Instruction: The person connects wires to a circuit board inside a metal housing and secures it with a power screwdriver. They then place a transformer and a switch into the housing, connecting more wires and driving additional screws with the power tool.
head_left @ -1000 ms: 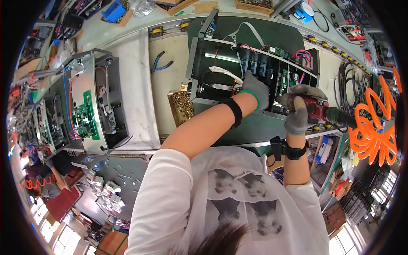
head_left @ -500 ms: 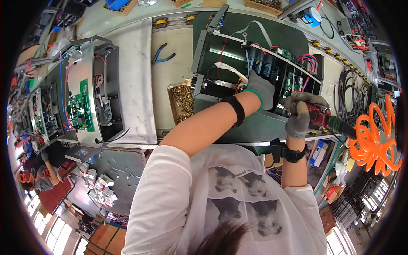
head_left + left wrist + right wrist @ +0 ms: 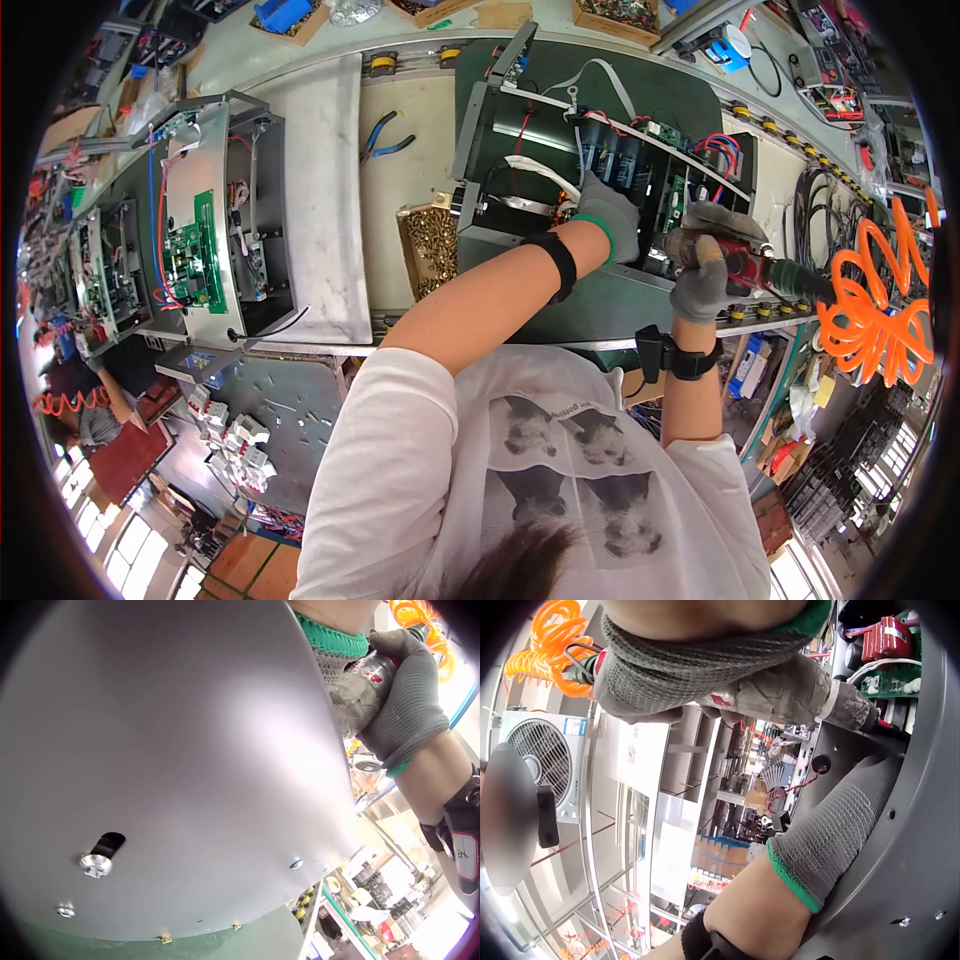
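Observation:
A dark metal case (image 3: 482,232) full of electronics lies on the green mat (image 3: 560,315). My gloved left hand (image 3: 612,225) reaches over its near wall, beside a row of dark cylindrical capacitors (image 3: 625,165). In the right wrist view that left hand (image 3: 840,825) goes down inside the case, its fingertips hidden. My gloved right hand (image 3: 705,280) grips a red air screwdriver (image 3: 742,262) at the case's right end. Its nose points into the case near a green circuit board in the right wrist view. The case's grey outer panel (image 3: 195,750), with screws in it, fills the left wrist view.
Blue-handled pliers (image 3: 385,140) and a box of brass-coloured screws (image 3: 430,250) lie left of the case. Another opened unit (image 3: 205,230) stands farther left. An orange coiled hose (image 3: 880,300) trails right, near black cables (image 3: 825,205).
The head view has shifted slightly. My left hand stays inside the case, and my right hand keeps its grip on the air screwdriver at nearly the same spot.

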Motion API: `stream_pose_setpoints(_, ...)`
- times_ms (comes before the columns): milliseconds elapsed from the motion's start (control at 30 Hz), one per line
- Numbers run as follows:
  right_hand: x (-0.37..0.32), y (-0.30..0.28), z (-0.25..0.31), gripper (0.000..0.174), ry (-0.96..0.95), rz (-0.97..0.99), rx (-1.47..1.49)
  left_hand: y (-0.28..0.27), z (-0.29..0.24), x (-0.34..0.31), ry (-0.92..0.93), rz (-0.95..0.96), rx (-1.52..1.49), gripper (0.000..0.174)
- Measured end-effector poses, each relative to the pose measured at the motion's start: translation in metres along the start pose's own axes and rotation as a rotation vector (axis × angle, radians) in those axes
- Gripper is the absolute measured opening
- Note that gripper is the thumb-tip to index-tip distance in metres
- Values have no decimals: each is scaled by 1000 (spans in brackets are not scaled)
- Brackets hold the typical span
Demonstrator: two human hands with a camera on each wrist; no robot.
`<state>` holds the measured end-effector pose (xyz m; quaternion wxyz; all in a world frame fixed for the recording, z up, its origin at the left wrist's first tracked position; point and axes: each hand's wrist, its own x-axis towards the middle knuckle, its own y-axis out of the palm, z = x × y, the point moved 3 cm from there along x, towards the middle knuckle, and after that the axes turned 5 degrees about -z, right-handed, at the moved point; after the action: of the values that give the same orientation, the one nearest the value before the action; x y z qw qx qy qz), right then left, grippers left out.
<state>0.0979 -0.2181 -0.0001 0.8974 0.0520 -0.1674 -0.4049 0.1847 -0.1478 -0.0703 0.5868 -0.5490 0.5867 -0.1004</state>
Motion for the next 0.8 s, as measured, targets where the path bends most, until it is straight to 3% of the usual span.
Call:
stream_pose_setpoints(267, 1, -4, 0, 40, -54, -22, -102, 59, -4, 58, 72, 21, 235, 35)
stream_pose_setpoints(300, -1, -1, 4, 40, 32, -53, -59, 55, -3, 53, 56, -17, 244, 35)
stream_pose_setpoints(433, 6, -6, 7, 41, 33, 4, 22, 12, 1, 8, 125, 0, 234, 33)
stream_pose_setpoints(533, 15, -2, 33, 41, 12, 9, 62, -23, 13, -40, 167, -293, 110, 33)
stream_pose_setpoints(567, 18, -2, 43, 40, 9, 2, 102, -19, 19, -53, 175, -288, 121, 33)
stream_pose_setpoints(633, 18, -4, 57, 40, 19, 8, 223, -28, 31, -98, 270, -1041, -340, 18)
stream_pose_setpoints(733, 15, -22, 72, 39, -54, 73, 276, 19, 48, -161, 352, -1255, -223, 13)
stream_pose_setpoints(800, 4, -35, 78, 39, 36, 25, 306, 74, 59, -172, 400, -1172, -215, 16)
